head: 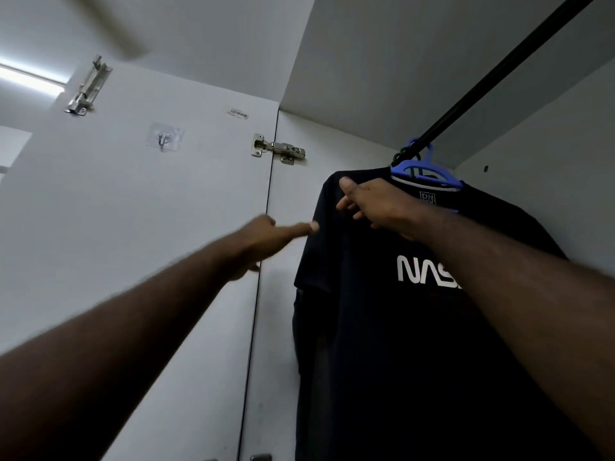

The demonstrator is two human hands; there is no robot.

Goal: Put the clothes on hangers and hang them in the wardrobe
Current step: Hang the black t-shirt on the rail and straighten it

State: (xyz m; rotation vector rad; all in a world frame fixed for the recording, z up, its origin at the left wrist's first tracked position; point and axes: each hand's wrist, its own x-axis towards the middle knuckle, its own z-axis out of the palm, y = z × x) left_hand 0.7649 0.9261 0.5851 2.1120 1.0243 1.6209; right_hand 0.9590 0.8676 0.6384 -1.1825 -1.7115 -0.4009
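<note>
Black T-shirt (382,311), white NASA lettering, hung on blue hanger (424,169) from black wardrobe rail (499,71). Right hand (376,204) rested against its shoulder, fingers loosely extended; left hand (266,237) pointed toward its sleeve. Open white door (149,211) carried hinge (278,150), adhesive hook (163,138), bolt latch (88,86).

Pale wall (549,154), white ceiling (50,24), lit tube light (30,78).

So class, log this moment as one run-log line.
black T-shirt on blue hanger, on rail | right hand touches shirt shoulder | left hand reaches sleeve
</note>
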